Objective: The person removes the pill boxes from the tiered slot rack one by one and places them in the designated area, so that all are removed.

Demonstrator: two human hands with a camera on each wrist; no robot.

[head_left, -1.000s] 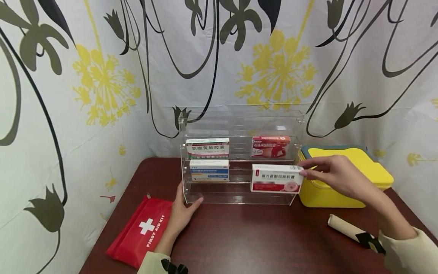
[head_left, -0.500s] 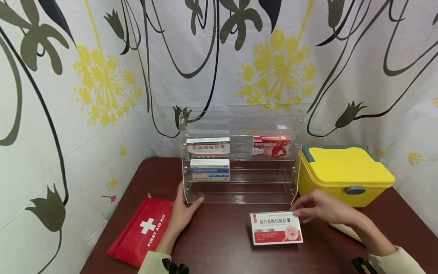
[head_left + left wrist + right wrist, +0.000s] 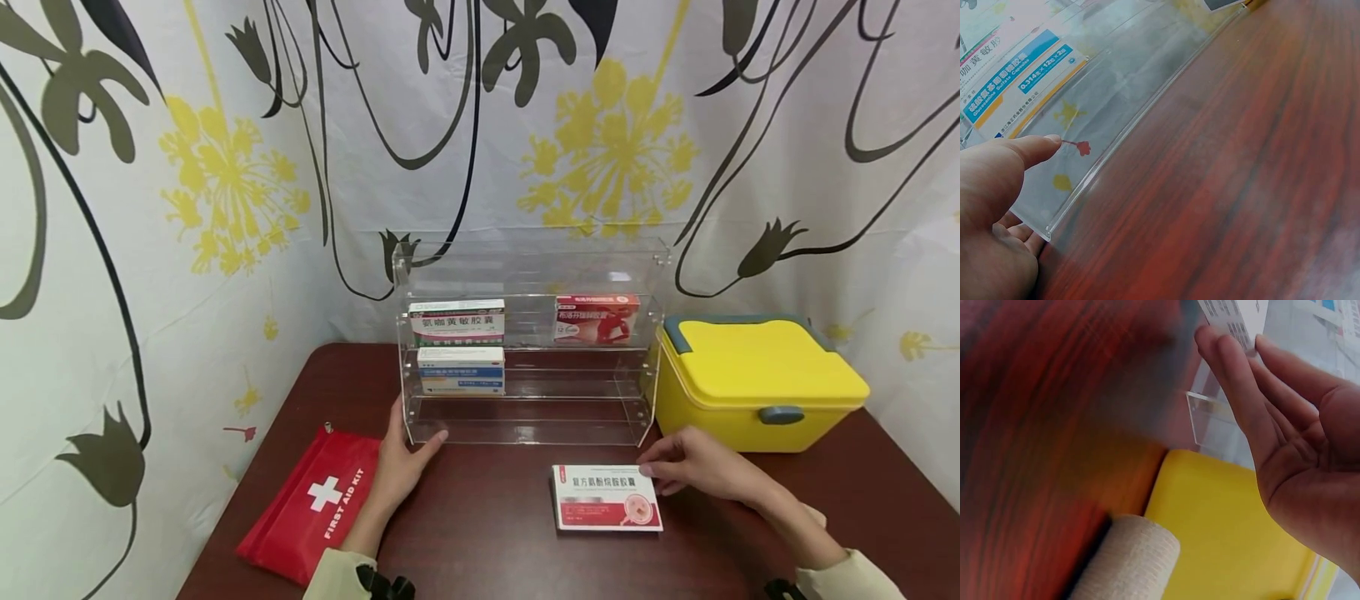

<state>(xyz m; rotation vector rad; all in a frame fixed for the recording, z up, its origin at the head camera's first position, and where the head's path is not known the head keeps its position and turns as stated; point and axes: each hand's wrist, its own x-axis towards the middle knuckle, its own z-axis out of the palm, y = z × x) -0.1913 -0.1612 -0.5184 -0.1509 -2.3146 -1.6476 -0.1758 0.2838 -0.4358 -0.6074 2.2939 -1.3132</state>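
Resting on the table [image 3: 495,533], the right hand [image 3: 701,471] touches the red-and-white medicine box [image 3: 607,498] at its right end with nearly straight fingers. That box lies flat, long axis left-right, before the clear rack [image 3: 525,350]. Left hand [image 3: 397,462], fingers relaxed, braces the rack's lower left corner.

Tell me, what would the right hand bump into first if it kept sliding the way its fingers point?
Most likely the red and white medicine box. The right hand points left along the table, fingertips already at the box's upper right corner. Whether they touch it or stop just short is hard to tell.
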